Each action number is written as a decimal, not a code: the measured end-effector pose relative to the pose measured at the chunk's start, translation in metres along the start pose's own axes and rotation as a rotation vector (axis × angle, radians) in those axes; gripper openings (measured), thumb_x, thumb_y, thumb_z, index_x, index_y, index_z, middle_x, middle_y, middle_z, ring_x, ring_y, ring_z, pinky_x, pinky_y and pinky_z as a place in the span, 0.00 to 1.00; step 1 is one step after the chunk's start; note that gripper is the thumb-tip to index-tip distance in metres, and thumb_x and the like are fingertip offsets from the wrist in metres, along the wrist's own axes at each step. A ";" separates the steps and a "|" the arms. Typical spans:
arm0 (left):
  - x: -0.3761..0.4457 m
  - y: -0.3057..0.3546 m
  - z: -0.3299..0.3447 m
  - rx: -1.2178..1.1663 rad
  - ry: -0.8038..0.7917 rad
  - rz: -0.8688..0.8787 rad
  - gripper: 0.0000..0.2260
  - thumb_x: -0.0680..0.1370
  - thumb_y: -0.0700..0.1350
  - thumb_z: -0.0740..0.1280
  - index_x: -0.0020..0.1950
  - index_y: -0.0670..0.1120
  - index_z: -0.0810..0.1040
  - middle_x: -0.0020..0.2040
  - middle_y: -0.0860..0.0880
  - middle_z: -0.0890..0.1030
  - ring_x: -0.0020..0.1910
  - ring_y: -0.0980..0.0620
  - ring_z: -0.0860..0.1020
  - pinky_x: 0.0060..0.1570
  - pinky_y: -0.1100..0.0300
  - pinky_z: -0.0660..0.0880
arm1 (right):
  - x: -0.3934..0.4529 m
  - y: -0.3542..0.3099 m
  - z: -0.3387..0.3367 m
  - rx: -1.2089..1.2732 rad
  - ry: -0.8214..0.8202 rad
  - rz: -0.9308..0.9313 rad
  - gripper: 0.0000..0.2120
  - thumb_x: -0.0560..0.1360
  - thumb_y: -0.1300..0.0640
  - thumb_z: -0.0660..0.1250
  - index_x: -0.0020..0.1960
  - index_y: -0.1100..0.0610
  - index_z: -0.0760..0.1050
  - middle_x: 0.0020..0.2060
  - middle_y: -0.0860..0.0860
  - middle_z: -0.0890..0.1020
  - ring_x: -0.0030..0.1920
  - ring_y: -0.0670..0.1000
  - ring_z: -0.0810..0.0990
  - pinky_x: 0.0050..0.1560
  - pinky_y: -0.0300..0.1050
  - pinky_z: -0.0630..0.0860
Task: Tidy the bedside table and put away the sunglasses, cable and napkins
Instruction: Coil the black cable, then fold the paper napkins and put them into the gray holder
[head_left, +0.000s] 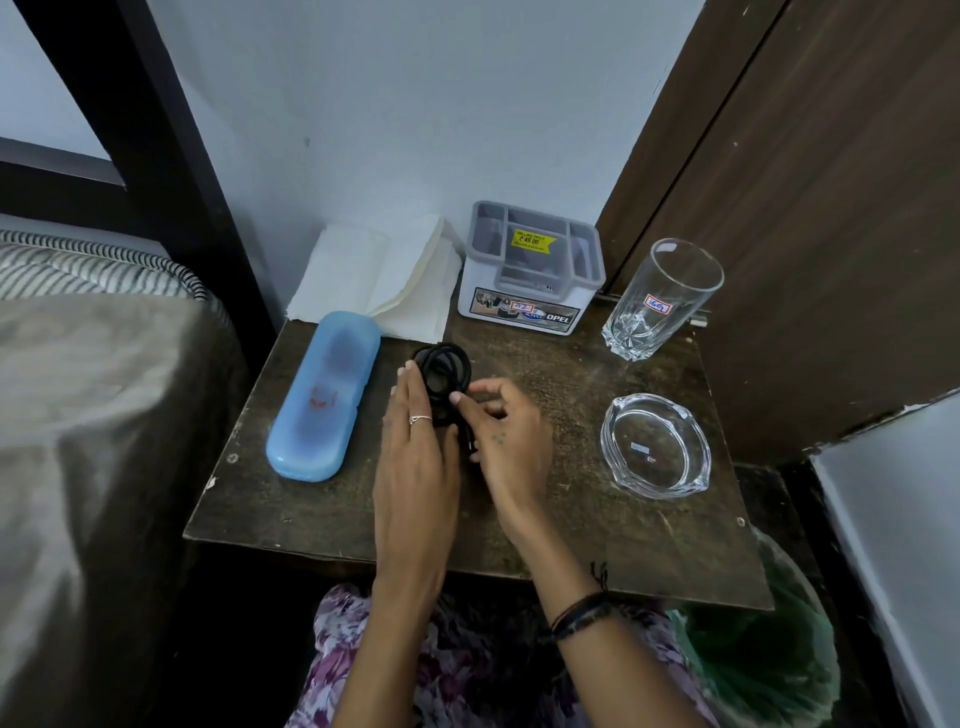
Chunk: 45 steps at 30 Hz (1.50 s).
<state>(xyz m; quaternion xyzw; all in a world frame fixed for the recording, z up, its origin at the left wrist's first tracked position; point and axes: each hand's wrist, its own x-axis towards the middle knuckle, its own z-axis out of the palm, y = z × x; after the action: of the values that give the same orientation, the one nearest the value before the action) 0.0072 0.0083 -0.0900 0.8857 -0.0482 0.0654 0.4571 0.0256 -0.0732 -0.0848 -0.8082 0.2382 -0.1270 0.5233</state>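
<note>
A coiled black cable lies in the middle of the dark bedside table. My left hand holds the coil from the left with fingers flat along it. My right hand pinches the cable's loose end beside the coil. A closed blue glasses case rests to the left; something dark shows faintly through its lid. White napkins, partly unfolded, are stacked at the back against the wall.
A grey and white organiser box stands at the back. A tall empty glass and a glass ashtray sit on the right. A bed borders the left, a green bin stands lower right.
</note>
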 end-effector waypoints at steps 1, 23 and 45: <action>0.000 0.000 0.000 -0.001 0.006 -0.003 0.29 0.80 0.41 0.57 0.76 0.46 0.45 0.78 0.50 0.52 0.76 0.53 0.52 0.72 0.52 0.59 | 0.000 0.001 -0.001 0.027 -0.015 -0.003 0.09 0.71 0.51 0.71 0.49 0.53 0.80 0.34 0.47 0.81 0.28 0.44 0.78 0.24 0.37 0.75; 0.153 -0.002 -0.065 0.157 -0.006 -0.013 0.15 0.78 0.38 0.59 0.65 0.42 0.71 0.66 0.42 0.74 0.62 0.43 0.73 0.57 0.57 0.66 | 0.061 -0.101 0.019 -0.511 -0.154 -0.231 0.27 0.76 0.39 0.57 0.47 0.63 0.78 0.48 0.60 0.81 0.50 0.60 0.78 0.43 0.47 0.67; 0.192 -0.032 -0.062 -0.316 -0.087 -0.442 0.24 0.62 0.47 0.68 0.54 0.37 0.71 0.55 0.35 0.78 0.51 0.38 0.78 0.47 0.47 0.76 | 0.089 -0.093 0.074 -0.227 -0.260 0.039 0.29 0.70 0.64 0.67 0.66 0.60 0.57 0.60 0.62 0.73 0.59 0.63 0.74 0.56 0.54 0.75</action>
<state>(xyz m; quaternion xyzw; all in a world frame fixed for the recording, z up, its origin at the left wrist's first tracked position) 0.1972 0.0730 -0.0493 0.7942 0.1172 -0.0826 0.5904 0.1587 -0.0296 -0.0353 -0.8670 0.1969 0.0165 0.4574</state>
